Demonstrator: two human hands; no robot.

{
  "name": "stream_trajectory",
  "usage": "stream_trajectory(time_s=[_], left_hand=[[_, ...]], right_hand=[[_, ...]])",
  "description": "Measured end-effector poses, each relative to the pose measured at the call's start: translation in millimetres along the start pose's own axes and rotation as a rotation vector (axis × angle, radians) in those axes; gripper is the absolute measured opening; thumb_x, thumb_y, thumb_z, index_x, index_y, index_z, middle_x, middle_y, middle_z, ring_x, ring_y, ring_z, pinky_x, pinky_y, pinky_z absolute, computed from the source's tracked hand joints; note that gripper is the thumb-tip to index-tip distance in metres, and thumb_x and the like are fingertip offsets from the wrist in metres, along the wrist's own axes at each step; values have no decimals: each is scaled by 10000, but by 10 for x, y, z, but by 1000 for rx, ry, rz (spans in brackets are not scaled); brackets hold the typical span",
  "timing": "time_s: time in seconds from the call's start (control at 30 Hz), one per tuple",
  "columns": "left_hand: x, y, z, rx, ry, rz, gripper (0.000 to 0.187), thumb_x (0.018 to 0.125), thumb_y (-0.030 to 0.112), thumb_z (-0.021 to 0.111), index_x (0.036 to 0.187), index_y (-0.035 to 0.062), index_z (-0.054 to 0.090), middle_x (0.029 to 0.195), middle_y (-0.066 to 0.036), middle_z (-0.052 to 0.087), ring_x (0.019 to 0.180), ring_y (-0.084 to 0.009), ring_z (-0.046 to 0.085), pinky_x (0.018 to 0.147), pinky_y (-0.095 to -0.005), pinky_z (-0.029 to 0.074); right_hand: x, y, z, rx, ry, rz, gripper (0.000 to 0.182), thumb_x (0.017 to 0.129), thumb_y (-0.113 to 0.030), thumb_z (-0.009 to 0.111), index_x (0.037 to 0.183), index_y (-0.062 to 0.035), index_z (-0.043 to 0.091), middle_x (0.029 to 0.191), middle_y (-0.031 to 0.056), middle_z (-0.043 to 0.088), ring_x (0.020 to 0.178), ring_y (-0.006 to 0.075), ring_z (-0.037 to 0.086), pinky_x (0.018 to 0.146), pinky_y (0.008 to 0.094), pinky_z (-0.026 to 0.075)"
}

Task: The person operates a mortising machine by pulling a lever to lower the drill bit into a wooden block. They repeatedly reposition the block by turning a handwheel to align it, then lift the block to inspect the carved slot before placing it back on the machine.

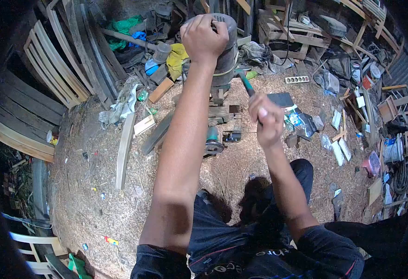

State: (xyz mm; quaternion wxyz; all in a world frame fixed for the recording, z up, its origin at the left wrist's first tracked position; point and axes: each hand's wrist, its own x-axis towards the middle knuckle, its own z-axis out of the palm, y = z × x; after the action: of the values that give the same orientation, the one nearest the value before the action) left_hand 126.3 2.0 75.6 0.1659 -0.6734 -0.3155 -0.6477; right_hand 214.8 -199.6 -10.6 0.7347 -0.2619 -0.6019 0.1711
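Note:
My left hand (205, 39) is closed, fingers curled down, at the near side of a grey cylinder (230, 46) with a perforated top. What lies inside its grip is hidden. My right hand (265, 118) is wrapped around a tool with a green shaft (246, 84), which points up and away toward the cylinder's base; its far end is blurred. Wooden blocks (218, 111) lie between my forearms, below the cylinder. Nearer to me sits a small green machine part (212, 135) with a round metal disc (214, 147).
Curved wooden slats (55, 65) lean at the left, and a long curved board (126, 151) lies on the shavings-covered floor (92, 186). A power strip (296, 80) and a dark flat panel (280, 99) are right of the cylinder. Wooden frames (394, 111) and scrap crowd the right side.

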Motion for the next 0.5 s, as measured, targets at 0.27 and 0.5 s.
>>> stream_trajectory(time_s=[0.27,0.5], left_hand=[[-27,-46,29,10,-14,7,202,767,232,571,766,72,695,819,-97,701,813,-305,669,836,-406,469],[-12,-6,10,-20,46,35,179,765,220,587,765,72,688,808,-98,694,802,-305,663,794,-403,468]], right_hand=[[265,-413,-86,-43,-162,668,709,1031,-497,330,547,-26,545,568,83,535,749,230,558,780,356,417],[446,-325,-196,-261,-641,595,784,1002,-631,341,475,-82,529,444,11,475,451,163,505,578,322,442]])
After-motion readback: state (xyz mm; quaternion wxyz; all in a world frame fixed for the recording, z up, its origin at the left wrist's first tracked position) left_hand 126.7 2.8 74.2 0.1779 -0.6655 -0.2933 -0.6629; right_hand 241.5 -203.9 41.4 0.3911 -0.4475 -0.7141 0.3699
